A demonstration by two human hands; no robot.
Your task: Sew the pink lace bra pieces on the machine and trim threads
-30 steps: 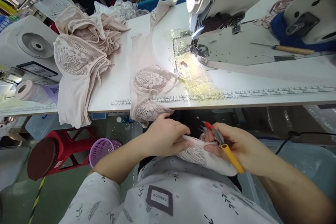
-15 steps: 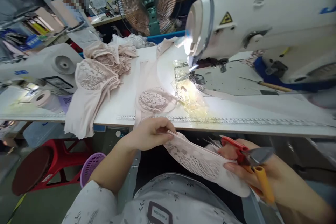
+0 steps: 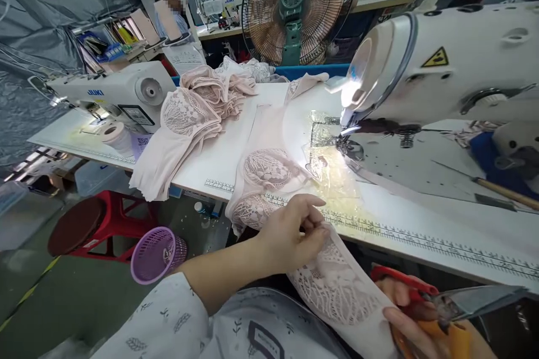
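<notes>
My left hand (image 3: 290,238) pinches the top edge of a pale pink lace bra (image 3: 343,289) between thumb and fingers, just in front of the table edge. At lower right, my right hand (image 3: 408,328) grips the other end of that bra. It also has a pair of scissors (image 3: 475,300) with red and orange handles in it, the blades pointing right, away from the fabric. Beyond my left hand, more pale pink lace cups (image 3: 269,171) lie on the table and hang over its edge; whether they join the held piece is hidden.
A lit sewing machine (image 3: 446,61) stands at right, a wooden-handled awl (image 3: 503,190) on its bed. Stacked bra pieces (image 3: 185,115) lie at left, near a second sewing machine (image 3: 122,90). Behind is a fan (image 3: 295,8). A red stool (image 3: 109,224) and purple basket (image 3: 154,261) stand on the floor.
The view has turned left, so the table and machines appear farther right. My left hand still pinches the bra's edge; my right hand, with scissors and fabric, sits lower at the right.
</notes>
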